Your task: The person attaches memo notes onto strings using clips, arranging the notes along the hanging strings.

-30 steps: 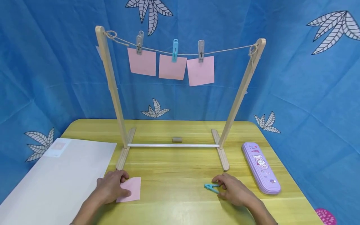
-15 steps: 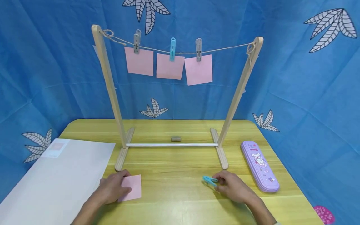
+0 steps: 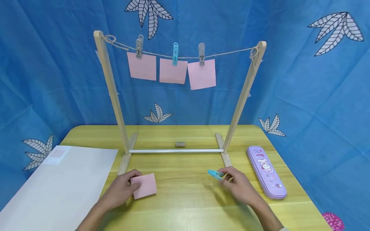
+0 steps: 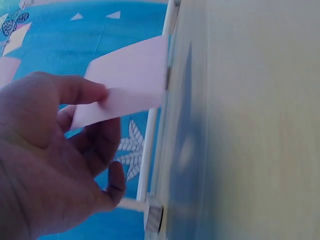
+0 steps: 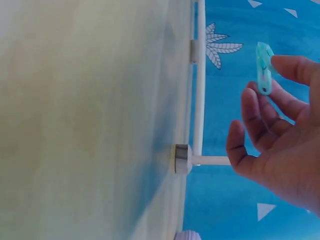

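Note:
Between thumb and fingers, my left hand (image 3: 120,189) pinches a square of pink paper (image 3: 145,186) by its left side. The left wrist view shows that paper (image 4: 131,75) raised off the table and tilted. My right hand (image 3: 238,186) pinches a light-blue clothespin (image 3: 215,174) by its handle end, and it too is above the table in the right wrist view. Behind both hands, three pink papers (image 3: 141,66) hang from a string (image 3: 225,54) on a wooden frame (image 3: 112,93). Two grey clothespins (image 3: 201,54) and one blue clothespin (image 3: 175,54) fasten them.
A purple pencil case (image 3: 266,172) lies at the right. White board or paper (image 3: 66,179) covers the table's left part, with a small clear packet (image 3: 56,155) at its far end. A small grey-brown cylinder (image 3: 180,145) rests behind the frame's white crossbar (image 3: 176,150).
My left hand has lifted the pink paper off the table and moved it rightward and away from me. The right hand has raised the clothespin and carried it slightly forward.

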`<state>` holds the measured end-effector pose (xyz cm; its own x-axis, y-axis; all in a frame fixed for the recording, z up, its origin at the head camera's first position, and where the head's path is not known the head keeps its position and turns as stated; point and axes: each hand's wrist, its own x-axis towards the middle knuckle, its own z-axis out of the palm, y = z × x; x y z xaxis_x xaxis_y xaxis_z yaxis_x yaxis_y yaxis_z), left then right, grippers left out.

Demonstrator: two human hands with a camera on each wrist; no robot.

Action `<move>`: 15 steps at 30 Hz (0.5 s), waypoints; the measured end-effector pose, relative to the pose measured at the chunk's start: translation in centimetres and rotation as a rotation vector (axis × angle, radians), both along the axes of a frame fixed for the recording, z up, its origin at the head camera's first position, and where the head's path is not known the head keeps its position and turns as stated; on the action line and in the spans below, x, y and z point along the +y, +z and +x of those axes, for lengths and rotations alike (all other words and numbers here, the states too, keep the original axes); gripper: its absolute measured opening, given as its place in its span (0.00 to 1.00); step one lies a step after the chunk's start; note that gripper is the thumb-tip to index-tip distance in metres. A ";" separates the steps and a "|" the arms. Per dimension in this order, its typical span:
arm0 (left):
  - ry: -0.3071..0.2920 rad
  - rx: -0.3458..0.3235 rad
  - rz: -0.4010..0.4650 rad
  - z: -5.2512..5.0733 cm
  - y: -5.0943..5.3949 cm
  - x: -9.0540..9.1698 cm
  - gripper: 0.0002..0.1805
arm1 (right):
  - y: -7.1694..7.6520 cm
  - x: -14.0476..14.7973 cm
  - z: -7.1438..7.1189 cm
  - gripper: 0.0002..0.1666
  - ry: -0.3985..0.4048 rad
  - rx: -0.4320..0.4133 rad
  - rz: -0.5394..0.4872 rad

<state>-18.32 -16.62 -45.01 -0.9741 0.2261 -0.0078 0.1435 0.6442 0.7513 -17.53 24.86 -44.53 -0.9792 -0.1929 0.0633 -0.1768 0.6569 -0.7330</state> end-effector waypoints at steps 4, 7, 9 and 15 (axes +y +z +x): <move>-0.009 0.073 0.062 -0.1 -0.1 1.0 0.05 | 0.4 -0.3 -0.2 0.13 -0.042 0.093 -0.039; -0.015 0.114 0.100 -0.3 0.0 1.6 0.09 | 0.6 -0.4 -0.3 0.14 -0.062 0.119 -0.067; -0.006 0.134 0.111 -0.5 0.2 1.9 0.12 | 0.8 -0.4 -0.4 0.15 -0.060 0.145 -0.067; 0.016 0.233 0.113 -1.2 1.2 2.9 0.15 | 2.1 -0.4 -0.7 0.17 -0.076 0.242 -0.098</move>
